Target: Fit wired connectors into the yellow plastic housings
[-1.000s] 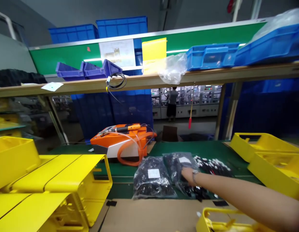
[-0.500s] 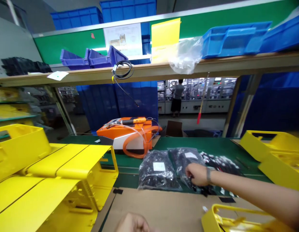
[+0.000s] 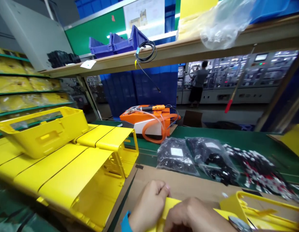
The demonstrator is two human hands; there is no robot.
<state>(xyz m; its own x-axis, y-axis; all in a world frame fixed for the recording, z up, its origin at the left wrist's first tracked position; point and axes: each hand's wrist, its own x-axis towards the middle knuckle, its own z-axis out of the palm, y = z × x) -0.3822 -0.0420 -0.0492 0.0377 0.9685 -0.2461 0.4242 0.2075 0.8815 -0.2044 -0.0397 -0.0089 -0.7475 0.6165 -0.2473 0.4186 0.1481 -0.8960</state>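
**Two hands on a yellow plastic part at the near edge**

Both hands meet low in the view, over the cardboard sheet [image 3: 188, 187] that covers the near tabletop. The left hand [image 3: 149, 206] is curled, its fingers [image 3: 161, 190] folded over the top edge of a yellow plastic part [image 3: 170, 206]. The right hand [image 3: 195, 216] lies just beside it, knuckles up, covering the same part; how far its fingers close underneath cannot be told. Only a strip of the part shows between and below the two hands. Right of the hands, touching that region, stands a yellow tray [image 3: 255, 206]. Beyond the cardboard sheet lie two clear bags of black pieces [image 3: 176, 156], and behind them an orange tool case [image 3: 149, 120]. Left of the cardboard sheet lie stacked yellow housings [image 3: 74, 161].
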